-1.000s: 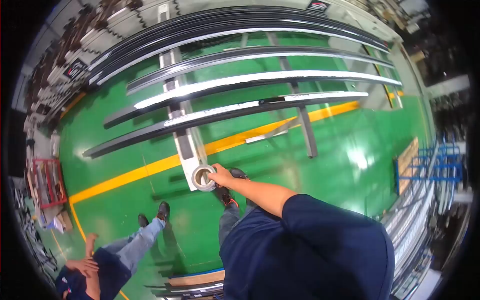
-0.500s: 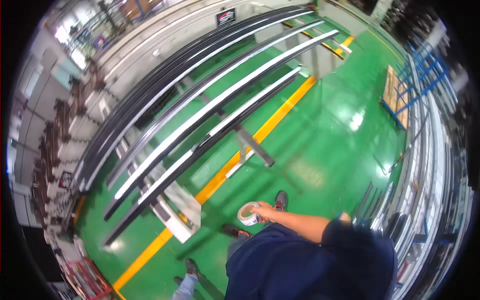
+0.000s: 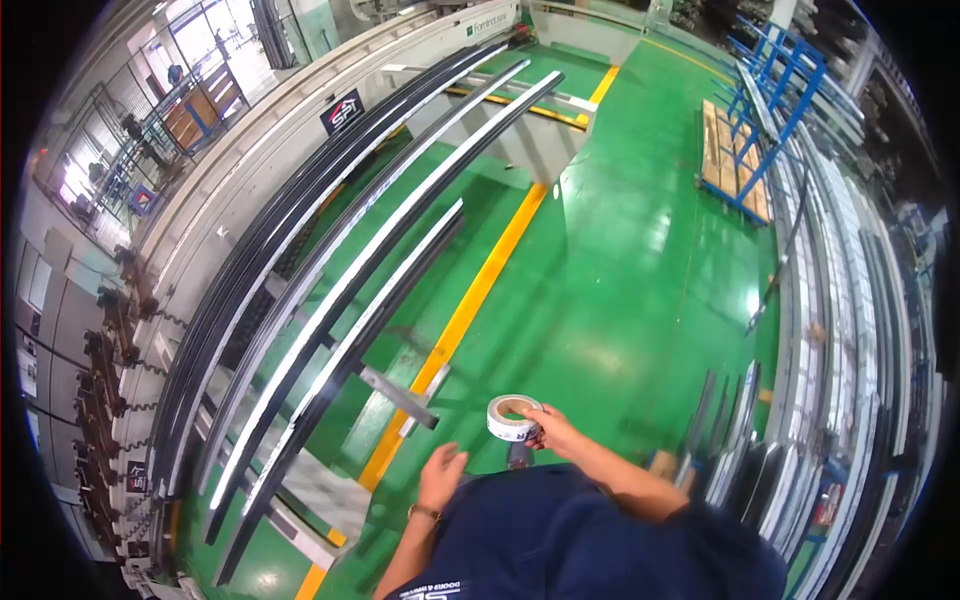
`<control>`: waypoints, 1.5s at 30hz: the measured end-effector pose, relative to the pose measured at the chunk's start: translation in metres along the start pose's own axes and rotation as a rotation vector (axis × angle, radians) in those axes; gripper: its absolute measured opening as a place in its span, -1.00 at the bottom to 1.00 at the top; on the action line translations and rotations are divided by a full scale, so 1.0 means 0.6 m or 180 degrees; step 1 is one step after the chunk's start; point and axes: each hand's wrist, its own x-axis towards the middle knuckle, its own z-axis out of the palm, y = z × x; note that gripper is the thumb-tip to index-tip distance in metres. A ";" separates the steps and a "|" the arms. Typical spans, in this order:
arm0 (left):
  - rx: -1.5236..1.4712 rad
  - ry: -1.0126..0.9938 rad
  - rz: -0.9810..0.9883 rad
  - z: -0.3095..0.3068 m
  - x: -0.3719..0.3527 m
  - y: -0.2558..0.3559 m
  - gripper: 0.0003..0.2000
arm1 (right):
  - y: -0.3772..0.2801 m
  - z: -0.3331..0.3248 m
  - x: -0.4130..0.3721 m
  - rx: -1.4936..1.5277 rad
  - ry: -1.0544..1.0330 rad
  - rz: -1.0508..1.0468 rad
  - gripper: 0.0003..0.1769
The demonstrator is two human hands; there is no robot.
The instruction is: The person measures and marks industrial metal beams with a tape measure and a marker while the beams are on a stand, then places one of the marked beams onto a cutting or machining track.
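My right hand (image 3: 550,430) grips a roll of white tape (image 3: 512,430) with dark print, fingers and thumb over its right side. The roll's brown core faces up, in front of my dark blue shirt. To its left, my left hand (image 3: 440,478) is held up with nothing in it, its fingers loosely bent and apart. A watch or bracelet (image 3: 425,512) circles that wrist. Left of this hand, long dark and silver metal profiles (image 3: 360,270) lie side by side on support arms (image 3: 395,395), not touched by either hand.
Behind the profiles runs a long pale machine beam (image 3: 290,125). A yellow line (image 3: 490,270) crosses the green floor (image 3: 620,300). On the right stand a blue rack (image 3: 790,75), a wooden pallet (image 3: 730,160) and stacked long profiles (image 3: 810,380). One support arm's end juts out over the yellow line.
My left hand has come into view at the lower middle. The view has turned, shifting the profiles down and left. My right hand still holds the tape; another person's legs are out of view.
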 end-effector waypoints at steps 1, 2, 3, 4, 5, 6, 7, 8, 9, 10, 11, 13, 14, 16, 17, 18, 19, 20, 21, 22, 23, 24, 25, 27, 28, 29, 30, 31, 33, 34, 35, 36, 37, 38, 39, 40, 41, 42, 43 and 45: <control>0.0003 -0.0254 0.0023 0.045 0.030 0.048 -0.35 | -0.017 -0.010 0.004 0.0238 -0.0036 -0.0046 -0.52; 0.0022 -0.0511 0.0050 0.084 0.056 0.093 -0.19 | -0.039 -0.015 0.004 0.0367 -0.0028 -0.0079 -0.51; 0.0527 -0.0379 0.0717 0.110 0.082 0.122 -0.12 | -0.059 -0.017 0.006 0.0425 0.0018 -0.0113 -0.52; 0.1030 -0.0252 0.1375 0.131 0.104 0.144 -0.05 | -0.076 -0.017 0.008 0.0497 0.0073 -0.0136 -0.52; 0.1517 -0.0124 0.2028 0.146 0.127 0.164 0.02 | -0.090 -0.020 0.014 0.0568 0.0137 -0.0148 -0.53; 0.1753 -0.0260 0.2061 0.153 0.154 0.186 0.06 | -0.102 -0.028 0.027 0.0625 0.0005 -0.0206 -0.53; 0.1980 -0.0395 0.2097 0.157 0.184 0.206 0.10 | -0.114 -0.042 0.041 0.0730 -0.0127 -0.0203 -0.53; 0.2204 -0.0522 0.2144 0.163 0.214 0.223 0.15 | -0.127 -0.056 0.057 0.0827 -0.0262 -0.0212 -0.53; 0.2017 -0.0684 0.2132 0.173 0.249 0.234 0.16 | -0.143 -0.069 0.076 0.0915 -0.0400 -0.0228 -0.53; 0.1829 -0.0841 0.2122 0.185 0.290 0.245 0.18 | -0.161 -0.083 0.094 0.0887 -0.0308 -0.0225 -0.51; 0.1637 -0.0985 0.2110 0.194 0.329 0.262 0.19 | -0.190 -0.091 0.110 0.0872 -0.0285 -0.0256 -0.50; 0.1383 -0.0908 0.2230 0.215 0.399 0.292 0.15 | -0.253 -0.107 0.146 0.0814 -0.0251 -0.0279 -0.48; 0.1328 -0.0829 0.2257 0.222 0.436 0.312 0.13 | -0.293 -0.113 0.164 0.0551 -0.0202 -0.0250 -0.45; 0.1236 -0.0833 0.2138 0.222 0.507 0.355 0.09 | -0.374 -0.114 0.205 0.0414 -0.0606 -0.0278 -0.42; 0.1217 -0.0911 0.2210 0.216 0.551 0.384 0.09 | -0.414 -0.117 0.219 0.0346 -0.0791 -0.0266 -0.41; 0.1182 -0.0990 0.2258 0.206 0.590 0.411 0.08 | -0.453 -0.109 0.236 0.0249 -0.0727 -0.0380 -0.33; 0.1149 -0.1039 0.2327 0.201 0.630 0.439 0.08 | -0.489 -0.102 0.247 0.0135 -0.0545 -0.0477 -0.29; 0.0881 -0.1112 0.2160 0.200 0.673 0.472 0.06 | -0.529 -0.092 0.262 0.0019 -0.0390 -0.0607 -0.24; 0.0632 -0.1188 0.1987 0.197 0.713 0.501 0.05 | -0.566 -0.085 0.280 -0.0079 -0.0245 -0.0739 -0.19; 0.0395 -0.1283 0.1782 0.194 0.744 0.524 0.03 | -0.595 -0.090 0.296 -0.0225 -0.0135 -0.0958 -0.01; 0.0171 -0.1393 0.1563 0.191 0.771 0.543 0.02 | -0.626 -0.087 0.307 -0.0533 0.0004 -0.1345 0.02; -0.0105 -0.1557 0.1311 0.198 0.805 0.563 -0.06 | -0.663 -0.086 0.315 -0.0840 0.0152 -0.1752 0.06; -0.0160 -0.1702 0.1189 0.202 0.837 0.583 -0.08 | -0.698 -0.087 0.329 -0.1166 0.0302 -0.2172 0.10; -0.0297 -0.1947 0.0953 0.214 0.893 0.634 -0.13 | -0.762 -0.104 0.367 -0.1667 0.0677 -0.2967 -0.10; -0.0363 -0.2016 0.1036 0.227 0.932 0.634 -0.16 | -0.796 -0.122 0.384 -0.1904 0.0660 -0.3132 -0.19; -0.0468 -0.2069 0.0881 0.234 0.957 0.649 -0.14 | -0.833 -0.135 0.396 -0.2141 0.0636 -0.3289 -0.26; -0.0578 -0.2117 0.0723 0.243 0.982 0.669 -0.12 | -0.875 -0.145 0.403 -0.2065 0.0520 -0.2935 -0.33; -0.0687 -0.2170 0.0564 0.255 1.005 0.685 -0.10 | -0.919 -0.157 0.407 -0.1983 0.0413 -0.2581 -0.40; -0.0593 -0.1925 0.0722 0.287 1.058 0.701 -0.15 | -0.983 -0.185 0.438 -0.1876 0.0346 -0.2173 -0.47; -0.0509 -0.1744 0.0834 0.305 1.086 0.704 -0.18 | -1.013 -0.200 0.463 -0.1856 0.0371 -0.2114 -0.46; -0.0422 -0.1552 0.0947 0.321 1.117 0.711 -0.21 | -1.043 -0.215 0.489 -0.1839 0.0385 -0.2058 -0.46; -0.0231 -0.1344 0.1067 0.335 1.145 0.729 -0.26 | -1.066 -0.238 0.529 -0.1813 0.0272 -0.2093 -0.46; -0.0035 -0.1132 0.1174 0.347 1.174 0.748 -0.30 | -1.085 -0.268 0.582 -0.1782 0.0153 -0.2122 -0.45; 0.0176 -0.0953 0.1219 0.359 1.193 0.762 -0.35 | -1.109 -0.276 0.604 -0.1713 0.0051 -0.2095 -0.45; 0.0135 -0.0741 0.1204 0.381 1.211 0.776 -0.38 | -1.135 -0.293 0.618 -0.1746 0.0074 -0.2067 -0.44; 0.0131 -0.0536 0.1199 0.395 1.233 0.797 -0.41 | -1.164 -0.300 0.638 -0.1750 0.0097 -0.2057 -0.44; 0.0136 -0.0355 0.1227 0.409 1.258 0.821 -0.43 | -1.201 -0.301 0.653 -0.1749 0.0148 -0.2076 -0.44; 0.0033 -0.0120 0.1219 0.425 1.277 0.840 -0.51 | -1.230 -0.310 0.667 -0.1632 0.0095 -0.2063 -0.44; 0.0072 -0.0008 0.1265 0.437 1.296 0.861 -0.54 | -1.258 -0.320 0.683 -0.1705 0.0109 -0.2150 -0.44; 0.0122 0.0281 0.1292 0.456 1.326 0.893 -0.58 | -1.306 -0.334 0.713 -0.1894 0.0069 -0.2272 -0.44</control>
